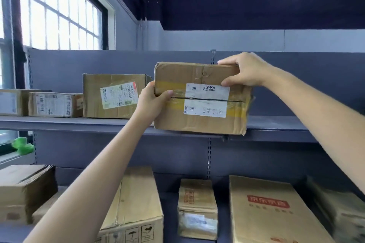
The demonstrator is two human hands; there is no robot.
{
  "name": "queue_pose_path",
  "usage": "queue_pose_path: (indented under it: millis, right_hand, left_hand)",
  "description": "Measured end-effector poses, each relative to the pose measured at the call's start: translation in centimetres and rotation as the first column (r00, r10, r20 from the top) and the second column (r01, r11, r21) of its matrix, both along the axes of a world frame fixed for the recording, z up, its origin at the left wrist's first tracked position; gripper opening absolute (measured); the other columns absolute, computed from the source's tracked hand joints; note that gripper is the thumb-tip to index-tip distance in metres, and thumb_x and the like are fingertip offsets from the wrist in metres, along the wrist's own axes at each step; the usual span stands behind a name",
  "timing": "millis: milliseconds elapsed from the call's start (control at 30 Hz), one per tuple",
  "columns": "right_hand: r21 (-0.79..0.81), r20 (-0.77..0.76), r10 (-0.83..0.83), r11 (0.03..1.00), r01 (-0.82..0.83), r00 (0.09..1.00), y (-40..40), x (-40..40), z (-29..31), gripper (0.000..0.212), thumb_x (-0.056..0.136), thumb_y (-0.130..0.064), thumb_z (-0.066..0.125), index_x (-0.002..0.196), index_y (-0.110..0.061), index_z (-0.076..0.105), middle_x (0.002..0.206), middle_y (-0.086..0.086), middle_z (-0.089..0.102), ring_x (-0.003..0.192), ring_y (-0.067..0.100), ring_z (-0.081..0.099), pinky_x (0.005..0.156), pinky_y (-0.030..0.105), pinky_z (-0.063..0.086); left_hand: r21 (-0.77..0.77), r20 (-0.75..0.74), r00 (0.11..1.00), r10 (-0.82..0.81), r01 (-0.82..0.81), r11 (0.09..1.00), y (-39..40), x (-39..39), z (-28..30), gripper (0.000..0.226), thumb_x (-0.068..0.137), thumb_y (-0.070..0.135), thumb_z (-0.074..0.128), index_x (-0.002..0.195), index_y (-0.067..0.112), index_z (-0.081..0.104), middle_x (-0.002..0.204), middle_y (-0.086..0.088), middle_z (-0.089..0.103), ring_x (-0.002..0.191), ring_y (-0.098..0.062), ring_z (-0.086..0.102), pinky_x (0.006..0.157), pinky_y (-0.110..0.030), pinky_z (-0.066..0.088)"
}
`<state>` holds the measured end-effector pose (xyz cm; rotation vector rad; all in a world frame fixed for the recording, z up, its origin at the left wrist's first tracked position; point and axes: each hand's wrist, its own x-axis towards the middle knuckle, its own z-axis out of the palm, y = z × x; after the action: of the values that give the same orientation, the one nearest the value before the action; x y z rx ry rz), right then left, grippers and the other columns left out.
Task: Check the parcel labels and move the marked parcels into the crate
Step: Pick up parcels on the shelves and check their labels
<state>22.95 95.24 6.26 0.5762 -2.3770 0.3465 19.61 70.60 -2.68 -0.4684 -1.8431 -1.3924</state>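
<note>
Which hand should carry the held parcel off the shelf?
Probably the left hand: it wraps the held parcel's left edge. The right hand only pinches the top right corner.

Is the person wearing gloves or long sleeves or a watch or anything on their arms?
No. Both arms are bare as far as the picture shows, with no sleeves in view. The left hand and the right hand have no gloves. No watch, bracelet or ring shows on either one. The fingernails that can be seen look short and plain, with no polish.
</note>
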Motion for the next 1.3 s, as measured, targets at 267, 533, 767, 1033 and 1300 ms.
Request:
queue_pose_path:
  millis: [267,533,767,1033,1300]
  right_hand:
    - [-0.675,-0.068,0.020,0.735,-0.061,0.997,-0.4,-3.8,-6.4,0.110,0.070,-0.027,0.080,0.148,-0.013,0.003,0.155,0.007,0.017,0.141,0.024,0.022,0.111,0.037,0.024]
    - [-0.708,0.083,0.044,0.705,0.028,0.996,-1.5,-7.4,-8.9,0.062,0.082,-0.014,0.068,0.131,-0.007,0.031,0.129,0.008,0.051,0.116,0.026,0.049,0.084,0.028,0.037]
    - [-0.587,0.251,-0.044,0.788,0.188,0.967,-1.5,-12.8,-8.2,0.038,0.086,-0.012,0.060,0.122,-0.008,0.045,0.119,0.012,0.058,0.102,0.027,0.056,0.074,0.028,0.041]
    - [-0.522,0.284,-0.127,0.811,0.265,0.950,-1.1,-16.2,-8.1,0.038,0.092,-0.009,0.052,0.126,-0.003,0.036,0.124,0.016,0.052,0.098,0.025,0.050,0.075,0.029,0.038]
    - [-0.536,0.281,-0.137,0.798,0.274,0.950,-1.3,-17.9,-8.3,0.038,0.092,-0.010,0.052,0.128,-0.006,0.038,0.124,0.015,0.053,0.106,0.029,0.053,0.075,0.029,0.038]
  left_hand:
    - [-0.031,-0.075,0.987,0.142,-0.145,0.989,1.0,-1.5,-2.0,0.044,0.083,0.008,0.063,0.125,0.013,0.050,0.104,0.003,0.061,0.098,-0.015,0.056,0.081,-0.021,0.038]
    - [-0.234,0.024,0.958,0.285,-0.272,0.933,1.1,-4.3,-2.5,0.070,0.081,0.006,0.066,0.138,0.001,0.026,0.136,-0.015,0.047,0.125,-0.031,0.044,0.094,-0.023,0.033]
    - [-0.261,0.152,0.927,0.343,-0.297,0.918,0.4,-8.1,-1.4,0.049,0.077,0.011,0.072,0.114,0.001,0.042,0.120,-0.020,0.056,0.111,-0.034,0.053,0.089,-0.035,0.043]
    - [-0.257,0.197,0.914,0.356,-0.302,0.918,0.9,-11.2,-1.1,0.049,0.078,0.012,0.070,0.115,-0.002,0.043,0.119,-0.020,0.058,0.108,-0.035,0.054,0.075,-0.028,0.038]
    - [-0.279,0.210,0.919,0.333,-0.270,0.922,0.9,-12.2,-1.2,0.052,0.081,0.008,0.066,0.124,0.000,0.037,0.124,-0.020,0.054,0.114,-0.034,0.052,0.085,-0.031,0.042]
